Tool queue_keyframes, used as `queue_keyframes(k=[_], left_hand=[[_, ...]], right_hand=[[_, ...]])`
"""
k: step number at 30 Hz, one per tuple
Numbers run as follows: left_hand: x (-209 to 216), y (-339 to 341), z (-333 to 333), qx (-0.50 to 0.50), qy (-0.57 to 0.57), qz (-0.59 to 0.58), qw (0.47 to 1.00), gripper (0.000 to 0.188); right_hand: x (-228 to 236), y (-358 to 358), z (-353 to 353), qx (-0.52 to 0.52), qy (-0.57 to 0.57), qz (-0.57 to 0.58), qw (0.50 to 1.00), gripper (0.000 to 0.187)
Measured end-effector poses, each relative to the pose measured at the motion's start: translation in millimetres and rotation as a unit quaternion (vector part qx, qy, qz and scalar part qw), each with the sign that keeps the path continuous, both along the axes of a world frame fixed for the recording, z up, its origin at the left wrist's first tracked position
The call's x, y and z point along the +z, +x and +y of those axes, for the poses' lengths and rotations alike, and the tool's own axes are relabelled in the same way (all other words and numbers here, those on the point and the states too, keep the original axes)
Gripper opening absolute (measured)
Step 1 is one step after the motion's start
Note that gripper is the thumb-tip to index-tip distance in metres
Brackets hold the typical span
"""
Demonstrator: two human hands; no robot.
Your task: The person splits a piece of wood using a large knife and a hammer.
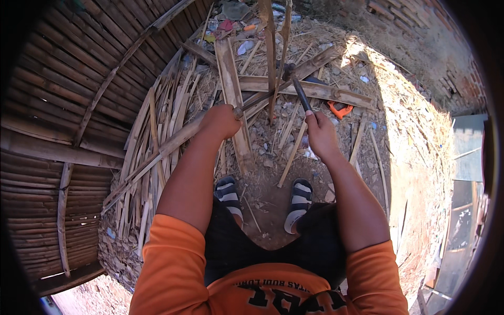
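Observation:
My left hand is closed around the handle of a long-bladed knife, likely a machete. Its dark blade reaches right and away from me, across an upright bamboo piece. My right hand grips the black handle of a hammer. The hammer's dark head is at the far end of the blade, close to the bamboo; whether they touch I cannot tell. A second thin bamboo strip rises beside the first, and the two draw closer lower down.
Bamboo halves and a crossing piece lie on the littered ground. An orange-handled tool, perhaps a saw, rests right of them. Many split strips pile up by the bamboo wall at left. My sandalled feet stand below.

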State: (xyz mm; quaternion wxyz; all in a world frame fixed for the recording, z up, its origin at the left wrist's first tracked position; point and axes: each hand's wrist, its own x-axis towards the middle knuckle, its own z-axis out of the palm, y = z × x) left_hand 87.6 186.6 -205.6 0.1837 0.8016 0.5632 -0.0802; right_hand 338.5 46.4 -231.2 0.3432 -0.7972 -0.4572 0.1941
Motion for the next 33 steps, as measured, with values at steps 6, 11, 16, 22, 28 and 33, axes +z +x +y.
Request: queue_keyframes(k=[6, 11, 16, 22, 28, 33], left_hand=[[2.2, 12.8, -2.6, 0.008, -0.013, -0.004, 1.000, 0.051], [0.7, 8.8, -5.8, 0.017, -0.021, 0.000, 1.000, 0.050], [-5.4, 7.3, 1.8, 0.022, -0.017, -0.005, 1.000, 0.048], [-3.2, 11.4, -2.0, 0.014, -0.016, 0.003, 1.000, 0.047], [-8.8, 7.2, 4.4, 0.019, -0.025, 0.002, 1.000, 0.048], [-9.5, 15.4, 0.5, 0.013, -0.020, 0.002, 1.000, 0.046]], right_hand=[[16.2, 4.3, -3.3, 0.009, 0.159, 0.134, 0.978, 0.044], [-2.8, -3.7, -5.3, 0.003, -0.028, 0.031, 0.999, 0.045], [48.1, -2.3, -0.5, -0.006, 0.128, 0.203, 0.971, 0.045], [-21.4, 6.4, -3.6, 0.006, 0.021, 0.081, 0.996, 0.045], [36.4, 0.9, -0.9, 0.007, 0.102, 0.184, 0.978, 0.046], [-25.2, 10.9, -3.7, 0.019, 0.116, 0.076, 0.990, 0.044]])
